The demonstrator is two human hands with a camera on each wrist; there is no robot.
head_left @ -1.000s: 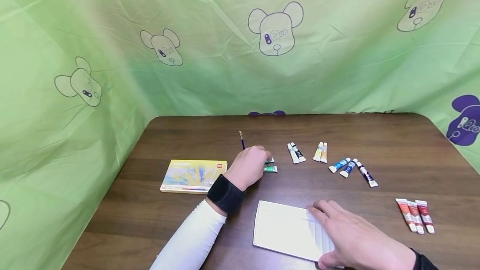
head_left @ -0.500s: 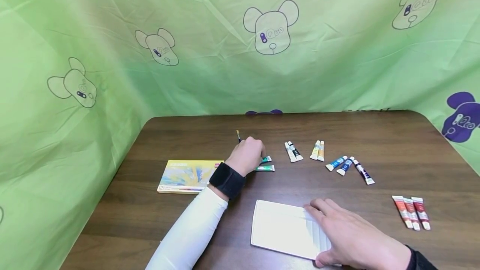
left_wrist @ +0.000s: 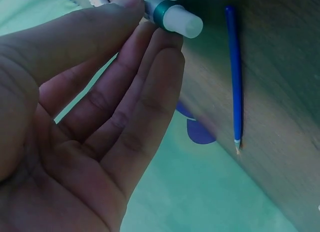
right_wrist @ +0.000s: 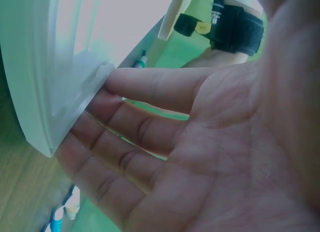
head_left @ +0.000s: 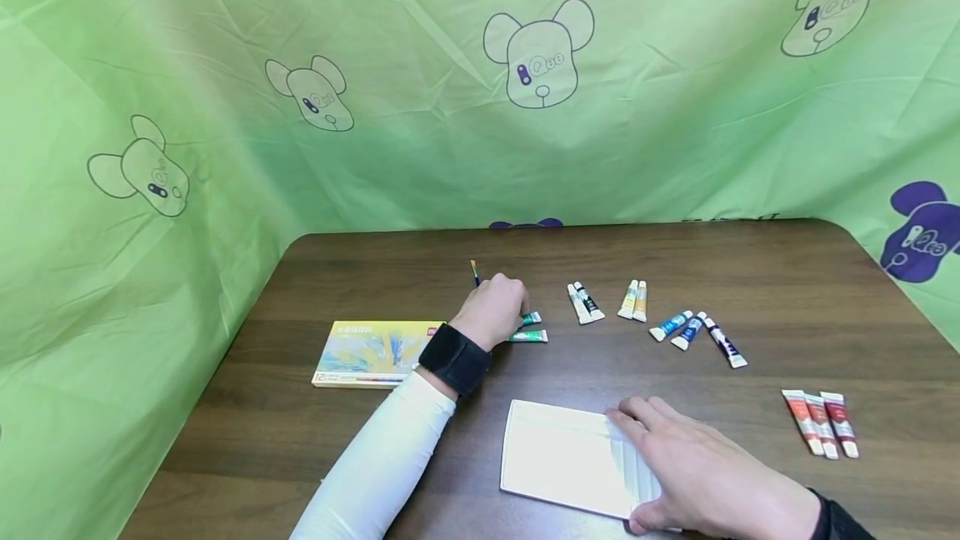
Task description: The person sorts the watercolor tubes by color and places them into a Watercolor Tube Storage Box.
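My left hand [head_left: 491,307] reaches to the middle of the table, over two green paint tubes [head_left: 529,337]. In the left wrist view its thumb and fingertips pinch a paint tube [left_wrist: 156,10] with a teal band and white cap; a second white cap shows beside it. A blue paintbrush [left_wrist: 234,76] lies close by on the table. My right hand [head_left: 693,469] grips the right end of a white rectangular palette [head_left: 558,457], thumb at the near edge, fingers along the far one. The right wrist view shows ridges on this palette [right_wrist: 65,56] and the fingertips against its rim.
A yellow paint box [head_left: 371,352] lies left of the left forearm. Paint tubes lie in small groups: white and black [head_left: 585,302], yellow and orange [head_left: 633,300], blues and purple [head_left: 688,330], and reds [head_left: 820,423] at right. A green curtain [head_left: 420,148] hangs behind the table.
My left hand has shifted slightly left, uncovering more of the green tubes. The right hand keeps its hold on the palette. The head view has turned a little.
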